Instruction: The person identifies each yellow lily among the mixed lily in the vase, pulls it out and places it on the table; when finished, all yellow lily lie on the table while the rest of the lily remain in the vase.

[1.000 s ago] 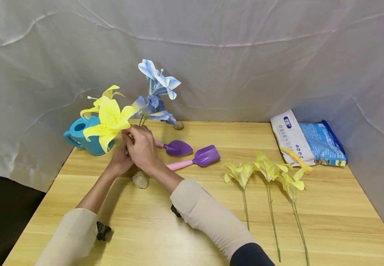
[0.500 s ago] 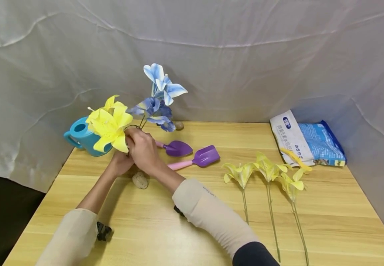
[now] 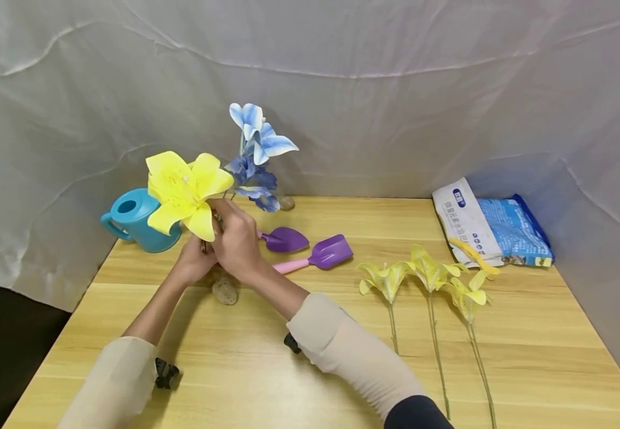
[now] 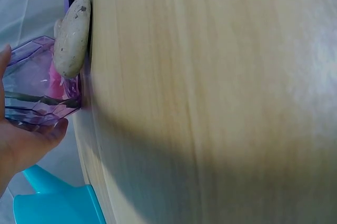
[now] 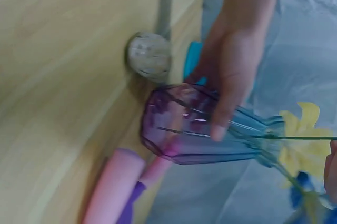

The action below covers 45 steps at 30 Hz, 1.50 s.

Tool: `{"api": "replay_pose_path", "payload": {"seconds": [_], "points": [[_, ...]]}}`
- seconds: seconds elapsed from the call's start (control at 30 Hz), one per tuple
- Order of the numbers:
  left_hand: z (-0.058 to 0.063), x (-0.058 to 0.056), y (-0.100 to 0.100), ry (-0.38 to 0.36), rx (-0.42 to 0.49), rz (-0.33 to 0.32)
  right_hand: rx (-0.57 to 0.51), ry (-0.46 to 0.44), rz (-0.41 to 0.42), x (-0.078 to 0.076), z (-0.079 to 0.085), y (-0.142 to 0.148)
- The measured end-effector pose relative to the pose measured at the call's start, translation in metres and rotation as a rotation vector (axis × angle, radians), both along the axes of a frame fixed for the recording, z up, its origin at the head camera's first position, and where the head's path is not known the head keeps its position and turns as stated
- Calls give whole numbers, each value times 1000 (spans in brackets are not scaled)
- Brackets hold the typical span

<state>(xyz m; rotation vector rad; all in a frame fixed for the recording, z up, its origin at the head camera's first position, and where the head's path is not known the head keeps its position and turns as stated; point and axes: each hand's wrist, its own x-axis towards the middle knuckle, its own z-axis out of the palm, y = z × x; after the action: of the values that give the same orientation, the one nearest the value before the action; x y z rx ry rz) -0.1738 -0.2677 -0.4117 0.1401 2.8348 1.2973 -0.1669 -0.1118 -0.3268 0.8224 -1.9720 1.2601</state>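
Note:
In the right wrist view, my left hand (image 5: 239, 69) grips a translucent purple-blue vase (image 5: 202, 150) round its side. The vase stands on the table behind my hands, mostly hidden in the head view. My right hand (image 3: 237, 244), above its mouth, pinches a thin green stem (image 5: 308, 138) that reaches down inside the vase. A yellow lily (image 3: 181, 185) faces up beside the right fingers. Light-blue lily blooms (image 3: 262, 134) and darker blue-violet flowers (image 3: 256, 182) lean out of the vase to the right.
A blue watering can (image 3: 149, 220) stands left of the hands. Nearby lie a stone (image 3: 225, 291), another stone (image 3: 287, 203), a purple trowel (image 3: 285, 239) and a purple shovel (image 3: 331, 252). Several yellow lilies (image 3: 390, 283) lie right, before a blue-white packet (image 3: 514, 226).
The front yellow bloom has shifted right and turned more upward, now covering the yellow bloom behind it. My right hand has moved slightly right. The left hand holds its place.

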Motion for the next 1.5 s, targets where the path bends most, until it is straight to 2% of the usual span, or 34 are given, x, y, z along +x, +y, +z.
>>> {"api": "replay_pose_path", "payload": {"seconds": [0.17, 0.37, 0.47, 0.6, 0.73, 0.8, 0.87, 0.93, 1.03, 1.17, 1.27, 1.5], "points": [[-1, 0, -1, -31, 20, -4, -37, 86, 39, 12, 26, 16], [0, -1, 0, -42, 42, 61, -186, 145, 101, 26, 66, 49], [-1, -2, 2, -33, 42, 69, -225, 114, 114, 34, 80, 73], [-2, -3, 2, -26, 29, 57, -206, -7, 145, 47, 84, 115], [-3, -3, 2, -1, 75, 23, -144, -169, 251, 64, 73, 158], [-3, -3, 2, 4, 100, 12, -94, -271, 269, 72, 64, 178], [-3, -2, 2, -4, 104, 16, -42, -396, 246, 81, 53, 196], [-2, -2, 3, -20, 93, 21, 23, -525, 184, 89, 40, 213], [1, -1, 3, -54, 41, 40, 102, -672, 107, 100, 18, 231], [5, 0, 1, -89, -4, 54, 148, -801, 114, 109, -11, 239], [6, 0, 1, -92, 4, 49, 170, -885, 148, 112, -30, 235], [5, -1, 2, -87, 10, 55, 214, -1063, 186, 105, -62, 227]]}}
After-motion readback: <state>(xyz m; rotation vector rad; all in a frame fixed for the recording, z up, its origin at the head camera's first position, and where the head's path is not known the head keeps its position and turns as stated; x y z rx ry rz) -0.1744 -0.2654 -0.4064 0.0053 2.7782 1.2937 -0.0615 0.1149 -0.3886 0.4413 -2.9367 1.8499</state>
